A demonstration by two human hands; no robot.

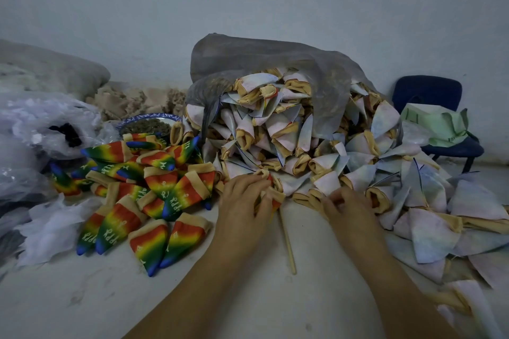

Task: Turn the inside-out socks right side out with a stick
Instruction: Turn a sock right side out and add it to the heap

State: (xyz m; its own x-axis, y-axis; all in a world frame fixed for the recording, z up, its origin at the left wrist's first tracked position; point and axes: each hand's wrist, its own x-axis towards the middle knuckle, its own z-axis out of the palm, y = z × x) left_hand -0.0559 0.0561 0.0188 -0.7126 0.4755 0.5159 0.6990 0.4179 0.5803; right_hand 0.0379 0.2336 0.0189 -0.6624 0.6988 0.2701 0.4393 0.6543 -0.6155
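Observation:
A thin wooden stick (287,242) lies on the white surface, its far end inside a sock (274,197) with a tan cuff and a bit of red showing. My left hand (242,201) grips that sock around the stick's upper end. My right hand (348,208) pinches the tan cuff of a pale inside-out sock (327,183) at the edge of the big pile of pale inside-out socks (303,135). The rainbow right-side-out socks (143,192) lie in a heap to the left.
A grey plastic bag (261,58) spills the pale socks. A blue-rimmed bowl (148,120) stands behind the rainbow heap. Clear plastic bags (35,129) lie at the left, a blue chair (429,96) with green cloth at the right, and a wall behind.

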